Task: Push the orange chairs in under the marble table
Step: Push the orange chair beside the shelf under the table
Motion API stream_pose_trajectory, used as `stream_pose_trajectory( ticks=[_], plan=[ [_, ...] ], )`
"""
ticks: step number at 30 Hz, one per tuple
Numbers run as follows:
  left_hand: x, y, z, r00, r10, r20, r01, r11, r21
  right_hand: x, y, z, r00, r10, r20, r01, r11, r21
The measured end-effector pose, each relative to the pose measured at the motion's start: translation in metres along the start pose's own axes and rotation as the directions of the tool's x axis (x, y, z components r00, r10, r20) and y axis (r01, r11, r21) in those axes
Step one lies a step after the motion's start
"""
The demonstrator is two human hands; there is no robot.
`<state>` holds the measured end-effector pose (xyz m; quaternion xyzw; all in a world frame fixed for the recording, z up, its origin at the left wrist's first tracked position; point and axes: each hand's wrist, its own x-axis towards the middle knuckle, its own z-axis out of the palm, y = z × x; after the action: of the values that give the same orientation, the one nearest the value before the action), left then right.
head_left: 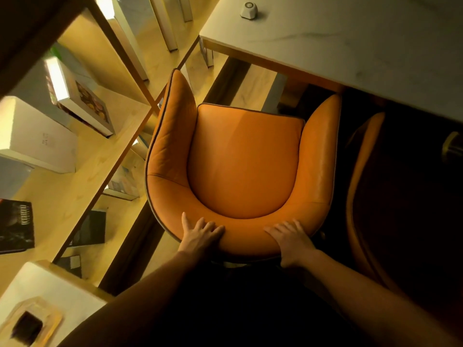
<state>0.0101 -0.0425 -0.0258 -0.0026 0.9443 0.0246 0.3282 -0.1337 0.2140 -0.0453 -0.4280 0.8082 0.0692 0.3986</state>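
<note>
Left hand (pixel 200 234): flat on the top of the orange chair's (pixel 240 166) curved backrest, on its near left part, fingers spread wide and gripping nothing; placed so, I judge, to press forward rather than lift
Right hand (pixel 292 240): likewise open and flat on the backrest, on its near right part, fingers splayed; the two hands sit either side of the chair's middle line, which should keep the push straight
Orange chair: directly ahead of the hands, seat facing the marble table (pixel 350 46); its right arm tip sits at or just under the table's near edge, its left arm tip stands clear of the table corner, so the chair is only partly in and looks offset to the left
Second orange chair (pixel 363 196): just right of the first, in deep shadow, seemingly further under the table
Shelving (pixel 82 171): close on the chair's left, holding boxes and books; little room to swing that way
Small white object (pixel 248 10): on the table top, far beyond the chair
</note>
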Motion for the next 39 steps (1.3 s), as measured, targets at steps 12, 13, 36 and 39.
stream_pose_trajectory(
  ticks=[12, 13, 36, 39],
  plan=[
    [-0.010, 0.006, -0.005, 0.995, -0.032, -0.096, 0.021, 0.993, -0.120, 0.001, -0.003, 0.009, 0.996, 0.043, -0.079, -0.029, 0.984, 0.174],
    [-0.011, 0.006, -0.004, 0.995, -0.027, -0.096, 0.016, 0.992, -0.121, 0.000, -0.004, 0.010, 0.996, 0.049, -0.079, -0.034, 0.983, 0.178],
    [-0.005, -0.021, 0.012, 0.984, 0.181, -0.001, -0.180, 0.983, 0.034, -0.024, -0.049, 0.025, 0.983, 0.012, -0.186, -0.015, 1.000, -0.011],
    [-0.009, -0.017, 0.009, 0.985, 0.169, -0.029, -0.169, 0.986, -0.012, -0.022, -0.052, 0.019, 0.957, 0.053, -0.284, -0.050, 0.999, 0.017]
  ],
)
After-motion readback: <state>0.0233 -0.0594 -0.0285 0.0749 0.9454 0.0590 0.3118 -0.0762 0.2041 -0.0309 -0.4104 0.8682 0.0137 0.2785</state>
